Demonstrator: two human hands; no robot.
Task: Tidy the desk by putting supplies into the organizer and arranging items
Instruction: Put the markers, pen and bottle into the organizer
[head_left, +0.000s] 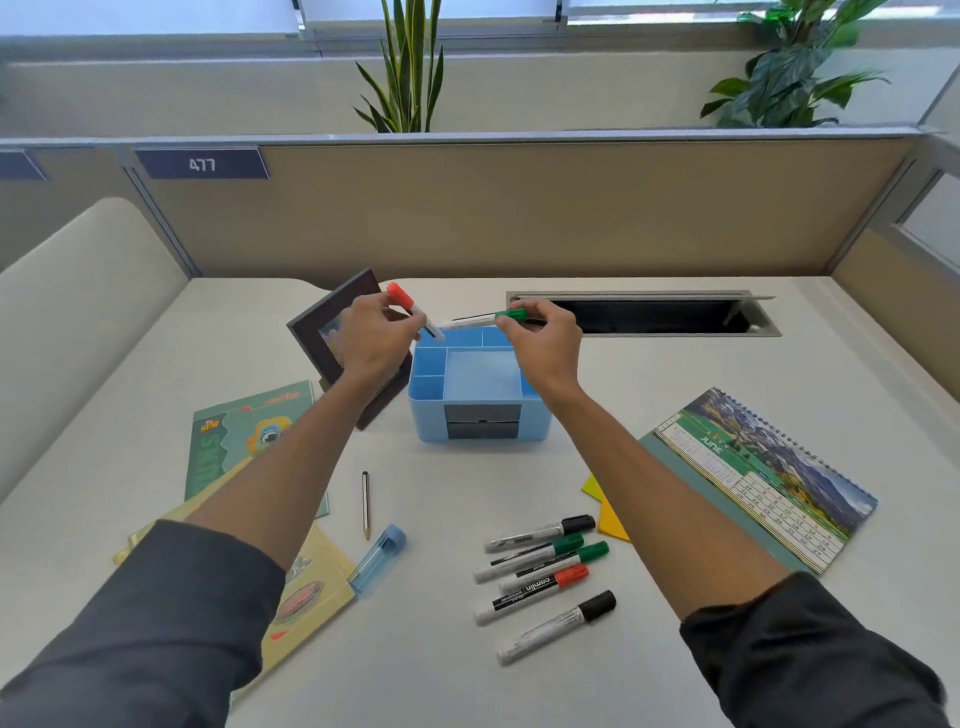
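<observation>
Green-capped marker (488, 318) roughly level, cap rightward.

Pale blue organizer (480, 410) with dark grey drawer fronts; red-capped marker (413, 309) and green-capped marker (485, 318), both white-barrelled; near row of white markers (545, 574) capped black, green, green, red, black; dark brown picture frame (317, 325); yellow sticky notes (605, 506); green-banded mountain-photo calendar (763, 475).

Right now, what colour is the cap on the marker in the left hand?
Red-orange; the marker in the left hand shows best in the head view.
</observation>
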